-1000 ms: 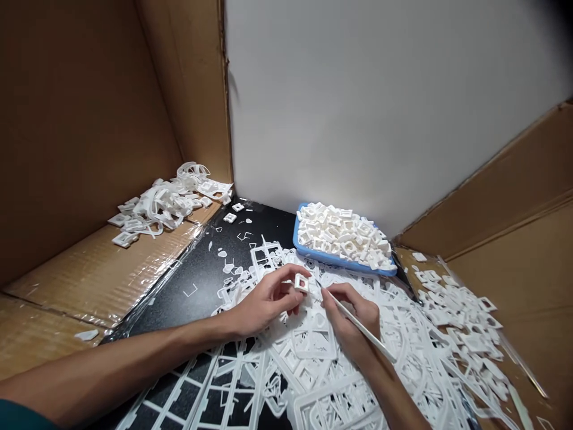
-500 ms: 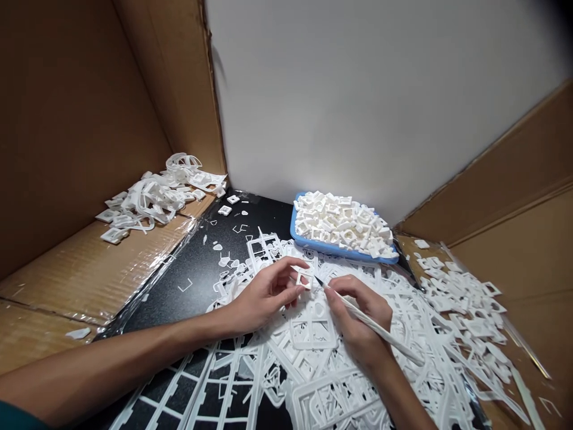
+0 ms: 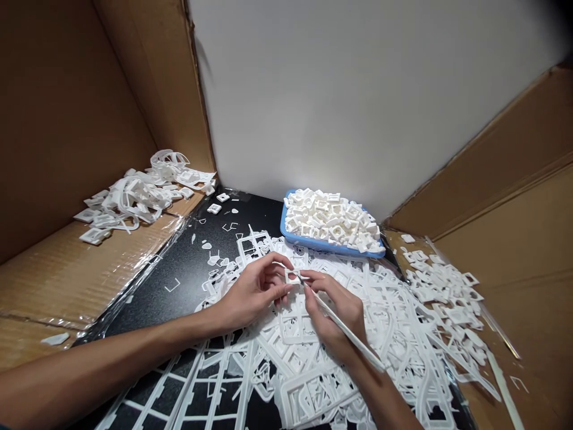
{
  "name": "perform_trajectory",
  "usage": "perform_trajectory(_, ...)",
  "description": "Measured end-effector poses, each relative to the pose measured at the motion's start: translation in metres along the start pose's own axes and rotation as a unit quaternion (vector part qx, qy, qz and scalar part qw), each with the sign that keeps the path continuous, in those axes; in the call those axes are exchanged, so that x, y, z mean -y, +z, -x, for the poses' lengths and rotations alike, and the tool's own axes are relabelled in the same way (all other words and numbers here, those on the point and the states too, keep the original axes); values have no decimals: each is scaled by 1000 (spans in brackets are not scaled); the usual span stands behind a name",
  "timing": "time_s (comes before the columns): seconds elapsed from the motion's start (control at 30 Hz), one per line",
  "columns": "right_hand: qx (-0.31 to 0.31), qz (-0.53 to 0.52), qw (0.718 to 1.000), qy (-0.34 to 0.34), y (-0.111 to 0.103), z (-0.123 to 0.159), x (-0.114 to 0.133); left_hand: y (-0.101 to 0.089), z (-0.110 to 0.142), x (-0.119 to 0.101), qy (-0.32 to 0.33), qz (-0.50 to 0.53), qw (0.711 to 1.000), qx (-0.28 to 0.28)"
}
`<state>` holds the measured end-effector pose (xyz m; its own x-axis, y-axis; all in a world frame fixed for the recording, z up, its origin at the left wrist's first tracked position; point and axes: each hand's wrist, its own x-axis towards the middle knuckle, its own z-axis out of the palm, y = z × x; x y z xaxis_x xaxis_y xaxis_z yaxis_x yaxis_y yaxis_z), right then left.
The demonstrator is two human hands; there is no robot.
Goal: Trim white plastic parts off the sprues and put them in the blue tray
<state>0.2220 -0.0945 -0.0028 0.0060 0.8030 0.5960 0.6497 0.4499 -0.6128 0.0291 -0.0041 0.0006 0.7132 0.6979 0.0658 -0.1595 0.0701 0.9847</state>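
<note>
"Nearest me?"

"Lattice strips (image 3: 246, 382), white, thin-barred, plastic by their look, lying on a black speckled tabletop (image 3: 147, 304). Beside them, one heap of offcuts (image 3: 389, 334), tangled, matte."

"Right hand (image 3: 338, 307)?"

"Fingers closed round a white pen-shaped tool (image 3: 347, 331), long, slim, dark at the tip."

"Left hand (image 3: 255, 292)?"

"Thumb and fingertips pinching one small square frame (image 3: 292, 280), white, with an opening, held above the heap between the two hands. Tool tip right at it; contact too fine to tell."

"Step in hand?"

"In my judgement, tip work on that frame's edge or opening. The next move calls for a steady pinch and light, guided pressure."

"Farther off?"

"One blue tray (image 3: 331, 243), shallow, heaped with chunky white pieces (image 3: 331, 218), some with square openings. Behind it, one smooth pale panel (image 3: 331, 89); at the left, brown cardboard (image 3: 45, 119)."
</note>
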Motion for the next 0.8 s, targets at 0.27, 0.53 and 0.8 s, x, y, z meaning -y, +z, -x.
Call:
perform_trajectory(0.27, -27, 33, 998, -37, 4, -2, 4, 1, 0, 1, -10, 5, 1000, 3)
perform_trajectory(0.53, -11, 15, 999, -48, 6, 5, -2, 0, 6, -1, -21, -56, 998, -5)
perform_trajectory(0.8, -51, -103, 986, 120, 6, -2, -4, -3, 0, 6, -19, -15, 999, -36)
